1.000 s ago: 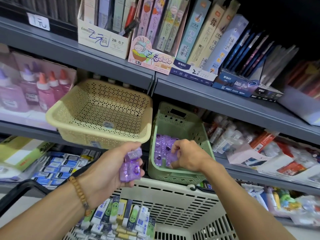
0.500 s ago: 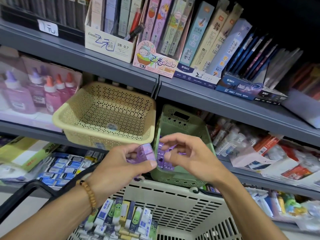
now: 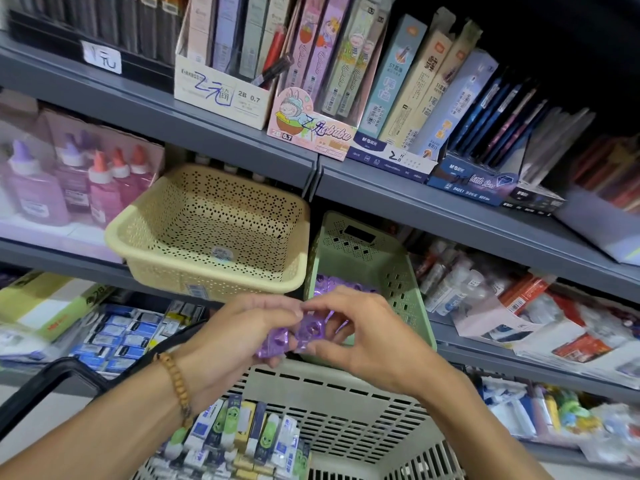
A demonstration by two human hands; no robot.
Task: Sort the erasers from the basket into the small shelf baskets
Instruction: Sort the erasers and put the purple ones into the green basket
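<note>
Purple erasers (image 3: 294,336) pinched between left hand (image 3: 242,337) and right hand (image 3: 363,336).

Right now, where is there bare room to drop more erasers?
The yellow basket looks bare inside. The green basket holds purple erasers at its front; both hands crowd that end. The white basket is bare right, packed left.

White box (image 3: 221,91): "2B 0.7"; pink box (image 3: 311,131): "0.7" (cartoon print).

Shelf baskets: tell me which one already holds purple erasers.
The green basket on the right: purple erasers lie inside. The yellow basket beside it shows only a sticker.
</note>
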